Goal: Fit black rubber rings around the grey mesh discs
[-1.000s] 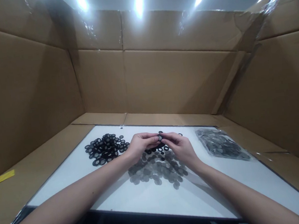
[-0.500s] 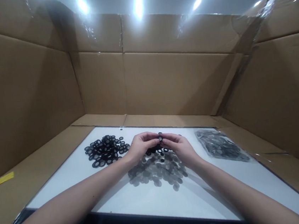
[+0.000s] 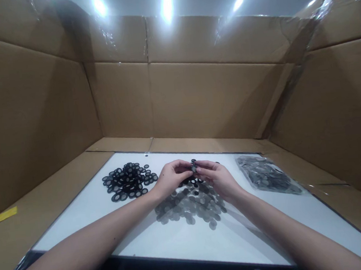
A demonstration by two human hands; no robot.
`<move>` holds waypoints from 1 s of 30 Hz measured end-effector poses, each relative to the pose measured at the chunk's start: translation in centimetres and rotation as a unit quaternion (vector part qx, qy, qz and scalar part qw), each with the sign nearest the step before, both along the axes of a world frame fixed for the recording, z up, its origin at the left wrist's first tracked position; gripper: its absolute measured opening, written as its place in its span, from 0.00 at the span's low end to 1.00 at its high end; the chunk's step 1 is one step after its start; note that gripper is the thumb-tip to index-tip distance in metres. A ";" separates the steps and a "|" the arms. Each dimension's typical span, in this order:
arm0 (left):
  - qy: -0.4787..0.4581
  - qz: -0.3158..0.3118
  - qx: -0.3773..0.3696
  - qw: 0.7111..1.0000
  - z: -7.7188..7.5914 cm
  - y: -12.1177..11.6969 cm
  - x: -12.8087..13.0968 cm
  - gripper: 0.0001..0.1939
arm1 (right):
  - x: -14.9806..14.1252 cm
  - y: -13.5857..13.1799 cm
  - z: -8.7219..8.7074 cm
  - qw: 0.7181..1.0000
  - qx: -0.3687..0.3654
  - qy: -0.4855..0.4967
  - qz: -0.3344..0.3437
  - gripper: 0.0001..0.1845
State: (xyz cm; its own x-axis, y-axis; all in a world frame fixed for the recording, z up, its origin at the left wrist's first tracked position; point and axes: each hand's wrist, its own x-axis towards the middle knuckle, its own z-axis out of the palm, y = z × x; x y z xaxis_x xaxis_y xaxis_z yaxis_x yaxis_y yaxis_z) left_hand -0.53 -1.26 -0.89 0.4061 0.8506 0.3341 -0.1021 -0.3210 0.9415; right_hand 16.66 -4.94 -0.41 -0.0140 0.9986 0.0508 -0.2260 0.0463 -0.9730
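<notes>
Above the middle of the white board, my left hand (image 3: 173, 176) and my right hand (image 3: 215, 175) meet fingertip to fingertip. Pinched between them is a small black ring with a grey disc (image 3: 193, 168), partly covered by the fingers. Several loose black rings (image 3: 194, 183) lie just beneath the hands. Nearer to me spreads a heap of thin grey translucent discs (image 3: 190, 207). To the left of my left hand is a pile of black rings with grey centres (image 3: 127, 181).
A clear plastic bag of grey discs (image 3: 267, 175) lies on the right of the white board (image 3: 139, 229). Tall cardboard walls (image 3: 209, 97) stand behind and on both sides. A yellow strip (image 3: 1, 217) sits on the cardboard at far left.
The fingers of both hands have shifted slightly around the small ring. Everything on the board stays where it was.
</notes>
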 end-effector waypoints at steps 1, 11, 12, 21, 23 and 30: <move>-0.016 -0.006 -0.030 0.999 -0.1 0.0 0.1 0.14 | -0.1 0.0 0.0 1.000 0.006 0.001 -0.004 0.18; -0.088 -0.039 -0.186 0.978 -0.1 -0.1 0.3 0.20 | -0.7 -0.5 -0.3 0.999 0.031 -0.021 -0.005 0.16; -0.088 -0.036 -0.195 0.976 -0.1 -0.1 0.4 0.20 | -0.7 -0.4 -0.3 0.999 0.031 -0.019 -0.003 0.16; -0.083 -0.030 -0.205 0.975 -0.5 0.0 0.6 0.21 | -0.9 -0.3 -0.7 0.997 0.040 -0.066 -0.004 0.18; -0.075 -0.027 -0.196 0.978 -0.6 0.0 0.6 0.20 | -0.9 -0.3 -0.7 0.996 0.051 -0.078 -0.006 0.18; -0.084 -0.030 -0.178 0.980 -0.8 0.0 0.7 0.20 | -0.8 -0.3 -0.5 0.992 0.073 -0.098 -0.018 0.18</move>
